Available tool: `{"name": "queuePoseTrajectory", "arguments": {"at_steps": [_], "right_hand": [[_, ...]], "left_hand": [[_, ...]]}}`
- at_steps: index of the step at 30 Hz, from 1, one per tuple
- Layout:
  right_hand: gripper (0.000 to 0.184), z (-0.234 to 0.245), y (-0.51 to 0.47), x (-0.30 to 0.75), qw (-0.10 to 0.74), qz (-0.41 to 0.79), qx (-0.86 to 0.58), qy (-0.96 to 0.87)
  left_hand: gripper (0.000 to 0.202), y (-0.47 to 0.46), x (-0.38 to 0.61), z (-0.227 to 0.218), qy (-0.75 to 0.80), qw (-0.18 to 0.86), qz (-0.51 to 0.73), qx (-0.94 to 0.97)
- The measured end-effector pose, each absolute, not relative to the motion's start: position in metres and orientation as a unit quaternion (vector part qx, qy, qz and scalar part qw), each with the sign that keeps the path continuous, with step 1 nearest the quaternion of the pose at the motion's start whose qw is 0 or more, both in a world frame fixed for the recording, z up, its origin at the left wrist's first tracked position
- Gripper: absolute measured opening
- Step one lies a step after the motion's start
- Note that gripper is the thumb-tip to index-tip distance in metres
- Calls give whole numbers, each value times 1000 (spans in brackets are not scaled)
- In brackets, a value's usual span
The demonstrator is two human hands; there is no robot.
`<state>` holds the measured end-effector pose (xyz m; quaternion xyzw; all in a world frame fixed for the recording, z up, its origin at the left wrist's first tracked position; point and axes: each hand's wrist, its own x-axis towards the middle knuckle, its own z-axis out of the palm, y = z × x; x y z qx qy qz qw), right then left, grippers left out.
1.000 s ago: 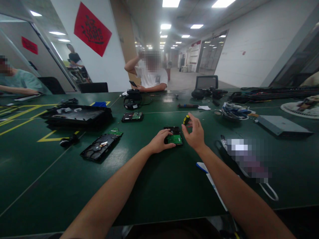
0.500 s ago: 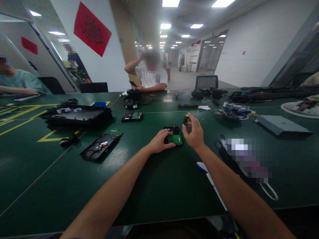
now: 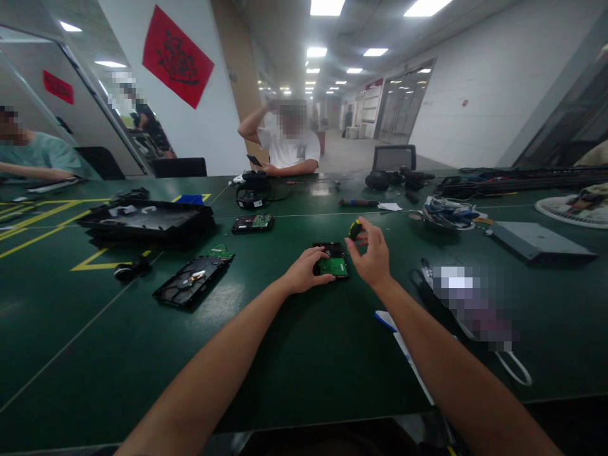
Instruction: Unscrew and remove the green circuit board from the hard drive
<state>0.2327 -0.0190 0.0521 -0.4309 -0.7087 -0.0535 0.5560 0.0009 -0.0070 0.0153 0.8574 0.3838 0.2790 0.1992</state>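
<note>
A hard drive [image 3: 335, 268] with a green circuit board on top lies on the table in front of me. My left hand [image 3: 308, 270] is closed around its left side, thumb at the near edge and fingers over the far part. Just right of the drive and raised above it, my right hand [image 3: 371, 254] pinches a screwdriver [image 3: 354, 228] by its yellow and dark handle. The handle leans, and I cannot make out the shaft or where its tip is.
Another drive [image 3: 252, 223] lies further back, and an opened black casing [image 3: 194, 278] to the left. Behind that are stacked black trays [image 3: 147, 218]. On the right are a pixelated device [image 3: 475, 304], a cable bundle [image 3: 449, 212] and a grey metal box [image 3: 541, 240]. A person [image 3: 291, 142] sits opposite.
The screwdriver's handle has tilted a little more to the right in my right hand. My left hand stays in place on the hard drive.
</note>
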Motion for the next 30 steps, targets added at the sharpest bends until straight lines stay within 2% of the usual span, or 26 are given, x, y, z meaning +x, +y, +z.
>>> {"name": "queuePoseTrajectory", "arguments": {"at_steps": [30], "right_hand": [[64,51,-18,233,550,-53,-435,-711]], "left_hand": [[64,-7,1,15,380,201,283,857]]}}
